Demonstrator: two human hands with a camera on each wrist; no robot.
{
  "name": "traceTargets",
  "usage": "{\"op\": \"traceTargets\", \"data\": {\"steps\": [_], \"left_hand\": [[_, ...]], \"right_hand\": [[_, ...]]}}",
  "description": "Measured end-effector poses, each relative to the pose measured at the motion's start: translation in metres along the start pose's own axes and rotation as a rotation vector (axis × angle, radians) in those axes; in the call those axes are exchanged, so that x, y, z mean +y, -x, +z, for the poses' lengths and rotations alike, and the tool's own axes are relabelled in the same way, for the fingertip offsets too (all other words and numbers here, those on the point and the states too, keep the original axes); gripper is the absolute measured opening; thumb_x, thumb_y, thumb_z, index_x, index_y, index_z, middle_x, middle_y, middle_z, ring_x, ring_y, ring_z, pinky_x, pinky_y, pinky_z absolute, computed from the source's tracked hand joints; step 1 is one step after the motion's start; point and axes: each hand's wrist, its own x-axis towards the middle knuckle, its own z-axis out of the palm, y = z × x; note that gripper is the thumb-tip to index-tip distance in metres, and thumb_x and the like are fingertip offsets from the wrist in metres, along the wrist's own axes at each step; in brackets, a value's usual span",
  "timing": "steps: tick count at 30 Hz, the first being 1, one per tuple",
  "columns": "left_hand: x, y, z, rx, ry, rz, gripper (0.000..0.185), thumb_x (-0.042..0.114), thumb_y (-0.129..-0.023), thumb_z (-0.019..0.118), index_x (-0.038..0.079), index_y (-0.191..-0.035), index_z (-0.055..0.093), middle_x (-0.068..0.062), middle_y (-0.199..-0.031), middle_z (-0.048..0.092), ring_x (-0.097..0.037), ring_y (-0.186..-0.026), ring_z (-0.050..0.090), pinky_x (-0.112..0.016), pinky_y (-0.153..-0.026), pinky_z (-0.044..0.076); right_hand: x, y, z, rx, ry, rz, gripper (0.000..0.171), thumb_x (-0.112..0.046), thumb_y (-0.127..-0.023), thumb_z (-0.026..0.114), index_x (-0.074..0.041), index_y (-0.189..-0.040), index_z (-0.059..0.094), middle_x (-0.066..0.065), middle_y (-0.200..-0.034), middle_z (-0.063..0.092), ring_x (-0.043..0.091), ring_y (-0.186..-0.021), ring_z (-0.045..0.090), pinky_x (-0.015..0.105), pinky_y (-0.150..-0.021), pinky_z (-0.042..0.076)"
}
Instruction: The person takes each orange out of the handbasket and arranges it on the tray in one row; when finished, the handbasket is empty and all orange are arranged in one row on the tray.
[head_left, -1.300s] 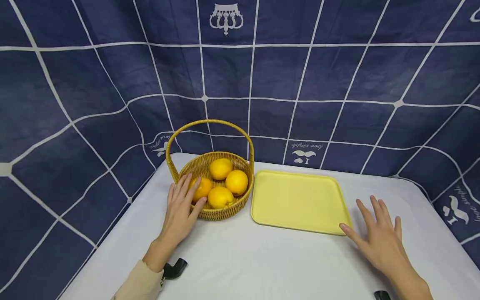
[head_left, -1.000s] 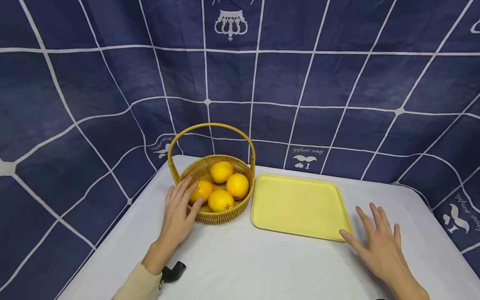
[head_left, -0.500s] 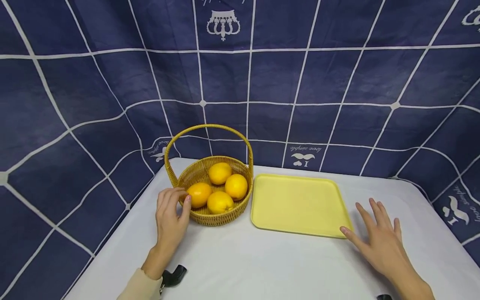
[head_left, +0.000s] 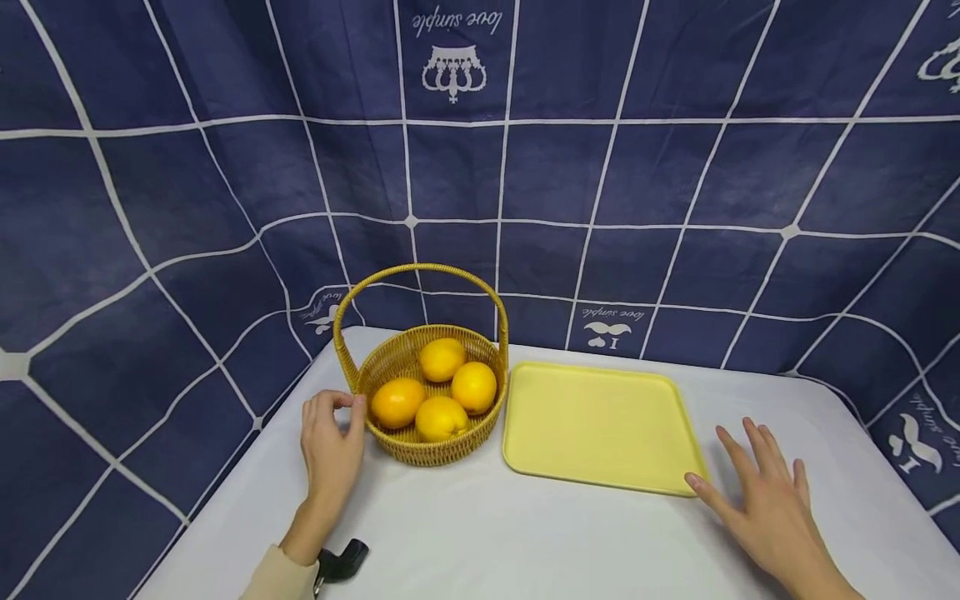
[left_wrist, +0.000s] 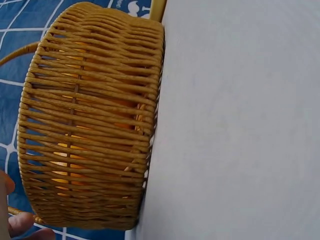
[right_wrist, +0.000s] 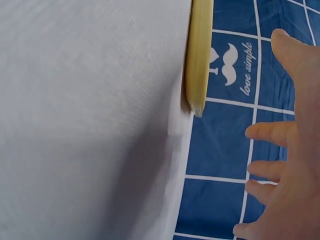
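Note:
A round woven basket [head_left: 435, 454] with a tall arched handle [head_left: 420, 268] stands at the back left of the table. Several yellow-orange fruits, like oranges, lie in it; the leftmost orange [head_left: 398, 402] is nearest my left hand [head_left: 333, 446]. That hand is at the basket's left rim, fingers bent and thumb close to the index fingertip. Whether they grip the rim or the handle's base is unclear; in the left wrist view only fingertips [left_wrist: 20, 223] show beside the basket. My right hand [head_left: 768, 508] hovers with spread fingers by the front right corner of a yellow tray [head_left: 600, 425].
The tray lies flat just right of the basket, with nothing on it. A white cloth [head_left: 525, 533] covers the table. Behind and at both sides hangs a dark blue curtain [head_left: 562, 167] with white lines. A black device [head_left: 343, 560] sits at my left wrist.
My left hand has drawn back from above the leftmost fruit to the basket's left rim, and its fingers have curled. The right hand, basket, fruits and tray stay essentially where they were.

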Motion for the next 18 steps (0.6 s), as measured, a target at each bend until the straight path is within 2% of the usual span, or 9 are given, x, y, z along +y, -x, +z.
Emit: {"op": "traceTargets", "data": {"steps": [5,10,14,18], "left_hand": [[-0.006,0.003,0.003,-0.046,0.029,-0.084,0.025,0.02,-0.103,0.067,-0.001,-0.115,0.057,-0.02,-0.108,0.062,-0.033,-0.107,0.056,-0.037,-0.094,0.039],[-0.01,0.005,0.007,-0.128,0.057,-0.159,0.035,0.024,-0.105,0.064,0.0,-0.129,0.056,-0.02,-0.119,0.064,-0.034,-0.113,0.059,-0.038,-0.098,0.041],[-0.011,0.003,0.008,-0.198,0.111,-0.187,0.047,0.033,-0.109,0.058,0.001,-0.144,0.052,-0.022,-0.135,0.062,-0.038,-0.123,0.059,-0.048,-0.107,0.044],[-0.016,0.007,0.005,-0.268,0.131,-0.214,0.054,0.037,-0.111,0.053,0.007,-0.155,0.045,-0.022,-0.151,0.055,-0.044,-0.136,0.055,-0.06,-0.115,0.04]], "right_hand": [[0.002,0.0,0.001,0.003,0.017,0.011,0.084,-0.054,-0.092,0.074,-0.002,-0.153,0.046,0.035,-0.164,0.027,0.049,-0.16,0.009,0.084,-0.116,-0.002],[0.003,-0.004,0.0,-0.012,0.023,0.022,0.086,-0.056,-0.093,0.073,-0.001,-0.153,0.045,0.035,-0.164,0.025,0.048,-0.16,0.007,0.084,-0.115,-0.003],[0.005,-0.006,0.001,0.004,0.009,0.013,0.086,-0.055,-0.093,0.074,-0.002,-0.154,0.044,0.034,-0.166,0.025,0.048,-0.161,0.008,0.083,-0.116,-0.004],[0.005,0.0,0.006,0.003,-0.004,0.019,0.085,-0.054,-0.092,0.074,-0.002,-0.153,0.046,0.035,-0.163,0.028,0.051,-0.158,0.013,0.085,-0.114,-0.001]]}}
